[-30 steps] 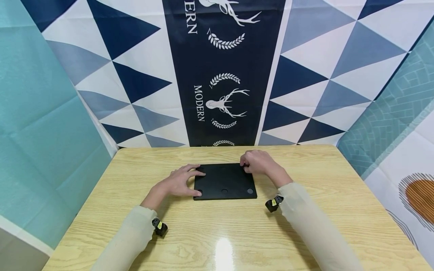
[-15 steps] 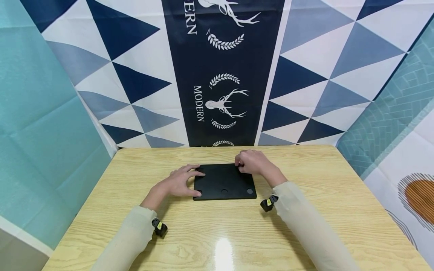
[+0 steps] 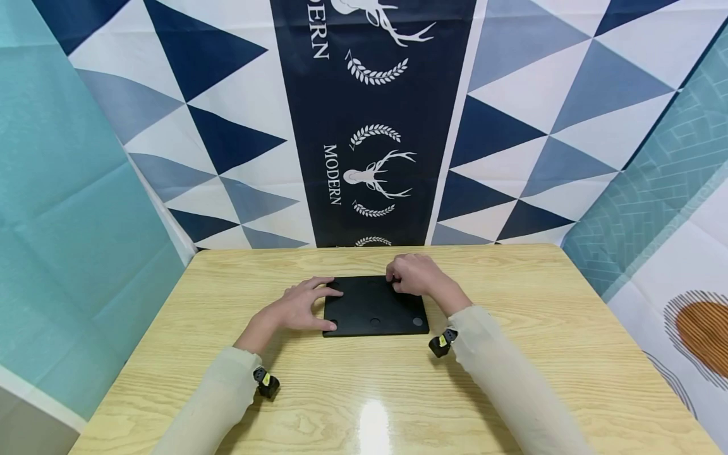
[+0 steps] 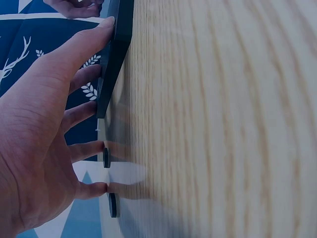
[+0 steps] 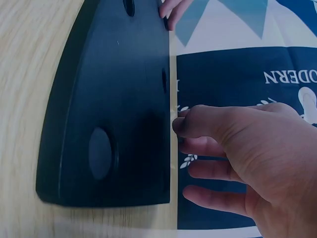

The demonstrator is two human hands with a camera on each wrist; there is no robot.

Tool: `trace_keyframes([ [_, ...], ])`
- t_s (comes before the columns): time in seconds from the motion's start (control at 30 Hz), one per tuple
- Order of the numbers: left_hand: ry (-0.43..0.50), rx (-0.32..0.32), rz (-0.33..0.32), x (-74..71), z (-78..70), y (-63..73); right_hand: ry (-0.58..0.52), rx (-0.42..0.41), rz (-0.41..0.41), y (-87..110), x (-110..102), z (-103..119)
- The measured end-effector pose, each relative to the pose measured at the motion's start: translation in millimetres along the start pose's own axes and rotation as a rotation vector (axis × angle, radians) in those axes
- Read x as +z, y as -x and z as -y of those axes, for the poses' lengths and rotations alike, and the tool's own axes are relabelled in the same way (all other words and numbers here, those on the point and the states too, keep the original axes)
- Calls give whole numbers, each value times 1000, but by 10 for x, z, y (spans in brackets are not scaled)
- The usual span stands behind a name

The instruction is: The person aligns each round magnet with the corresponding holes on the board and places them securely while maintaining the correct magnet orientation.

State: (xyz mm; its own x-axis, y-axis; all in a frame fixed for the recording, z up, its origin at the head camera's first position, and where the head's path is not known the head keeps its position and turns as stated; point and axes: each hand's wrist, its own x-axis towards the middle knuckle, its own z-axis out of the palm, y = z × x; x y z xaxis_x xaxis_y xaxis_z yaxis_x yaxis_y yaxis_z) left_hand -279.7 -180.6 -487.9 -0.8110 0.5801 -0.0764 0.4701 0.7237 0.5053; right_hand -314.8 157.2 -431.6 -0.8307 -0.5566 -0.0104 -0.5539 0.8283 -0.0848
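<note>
A thin black rectangular board [image 3: 364, 309] with shallow round recesses lies flat on the table. My left hand [image 3: 301, 306] spreads over its left end, the thumb at the near left corner and other fingertips along the left side. In the left wrist view, two small black discs [image 4: 114, 205] stand close by the ring and little fingertips. My right hand [image 3: 418, 275] is at the board's far edge, right of its middle, thumb and index finger pinching a small dark piece [image 5: 181, 140] mostly hidden by them. A grey round spot [image 5: 100, 153] fills the recess at the near right corner.
The light wood table [image 3: 341, 379] extends around the board on all sides. Just behind its far edge hangs a patterned cloth [image 3: 375, 126]. Teal cloth [image 3: 85, 221] hangs along the left side, and more printed cloth [image 3: 671, 253] is at the right.
My right hand has slid left along the board's far edge, from near the far right corner toward the middle, fingers still curled. The left hand and the board keep their places.
</note>
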Motion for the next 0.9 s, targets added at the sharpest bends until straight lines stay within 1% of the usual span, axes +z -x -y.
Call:
trace_keyframes([
  [0.03, 0, -8, 8, -4, -4, -3, -4, -1, 2, -8, 2, 10],
  [0.1, -3, -4, 2, 0, -4, 3, -8, -2, 5, -23, 1, 33],
  [0.23, -37, -7, 25, -78, -154, 57, -15, -8, 6, -60, -11, 68],
  [0.3, -38, 1, 23, -84, -163, 61, -14, -13, 4, -76, -23, 84],
  [0.53, -11, 38, -9, -27, -26, 29, -23, -19, -4, -127, -58, 136],
  [0.67, -5, 32, 10, -47, -66, 31, -31, -20, 6, -153, -73, 169],
  [0.77, -6, 24, 4, -17, -15, 3, -29, -22, 10, -174, -76, 190],
  [0.8, -16, 25, -2, 1, 19, -8, -26, -23, 8, -181, -74, 195],
  [0.9, -10, 27, -24, 54, 114, -47, -16, -32, -4, -202, -65, 210],
])
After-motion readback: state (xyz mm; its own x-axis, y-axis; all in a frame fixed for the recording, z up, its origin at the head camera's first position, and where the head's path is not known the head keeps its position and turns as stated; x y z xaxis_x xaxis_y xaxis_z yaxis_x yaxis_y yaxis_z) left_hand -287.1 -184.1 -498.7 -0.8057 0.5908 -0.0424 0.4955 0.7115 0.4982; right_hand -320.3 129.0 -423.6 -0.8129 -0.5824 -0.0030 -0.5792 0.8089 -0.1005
